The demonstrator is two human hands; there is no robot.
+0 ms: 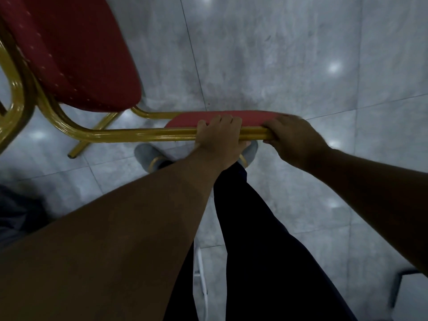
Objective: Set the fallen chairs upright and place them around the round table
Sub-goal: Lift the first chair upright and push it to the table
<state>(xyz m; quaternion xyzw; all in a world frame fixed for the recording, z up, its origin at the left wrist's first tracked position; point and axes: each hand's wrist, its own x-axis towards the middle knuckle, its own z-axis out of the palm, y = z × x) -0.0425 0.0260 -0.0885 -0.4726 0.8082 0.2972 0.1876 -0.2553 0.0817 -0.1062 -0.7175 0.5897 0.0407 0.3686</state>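
A chair [76, 54] with dark red dotted upholstery and a gold metal frame fills the upper left. Its gold frame tube [129, 134] runs across the middle to the red padded backrest [190, 120], seen edge-on. My left hand [220, 137] is wrapped around the gold tube at the backrest. My right hand [291, 140] grips the end of the same tube and the backrest's right edge. A gold chair leg [92, 137] points down toward the floor. The round table is out of view.
Grey marble floor tiles [289, 54] with light reflections spread all around. My grey shoes [148, 156] and dark trousers [266, 251] are right below the chair. A dark object edge [407, 288] shows at the bottom right.
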